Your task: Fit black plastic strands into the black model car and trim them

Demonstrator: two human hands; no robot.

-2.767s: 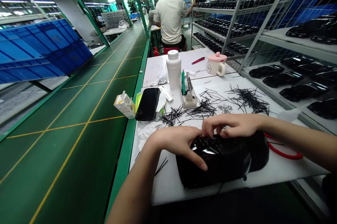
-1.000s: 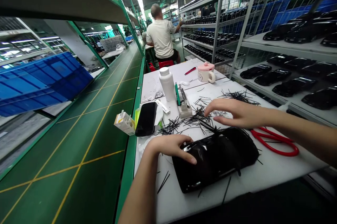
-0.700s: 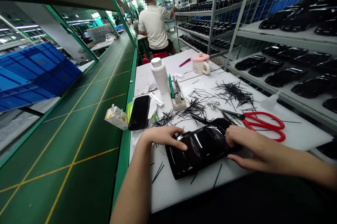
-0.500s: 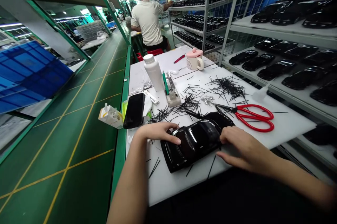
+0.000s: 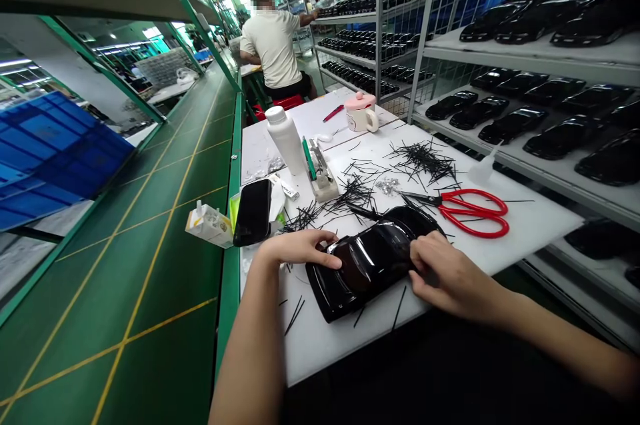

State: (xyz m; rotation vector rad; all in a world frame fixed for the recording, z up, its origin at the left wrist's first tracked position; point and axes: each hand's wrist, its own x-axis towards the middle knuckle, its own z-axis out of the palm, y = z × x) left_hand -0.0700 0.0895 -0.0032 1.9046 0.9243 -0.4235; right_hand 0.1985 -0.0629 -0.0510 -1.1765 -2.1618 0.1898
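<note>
A glossy black model car body (image 5: 373, 255) lies at an angle on the white tabletop in front of me. My left hand (image 5: 310, 249) grips its left end, thumb on top and fingers over the far side. Against the near side, toward the right end, my right hand (image 5: 443, 272) is closed, with fingers curled and thumb drawn in. Whatever those fingers may hold is hidden. Red-handled scissors (image 5: 473, 212) lie beyond the right hand. Thin black strips (image 5: 357, 195) are scattered behind the car, near a small pile of shiny bits (image 5: 387, 186).
A white bottle (image 5: 286, 138), a holder with a green pen (image 5: 323, 178), a phone (image 5: 253, 212) and a lidded mug (image 5: 361, 113) stand or lie farther back. A green conveyor (image 5: 165, 265) runs along the left. Racks of black car bodies (image 5: 515, 122) line the right. Another person (image 5: 274, 45) sits ahead.
My right thumb has closed in toward the curled fingers, and the hand sits slightly farther left along the car. My left hand keeps its place. The whole view has shifted slightly.
</note>
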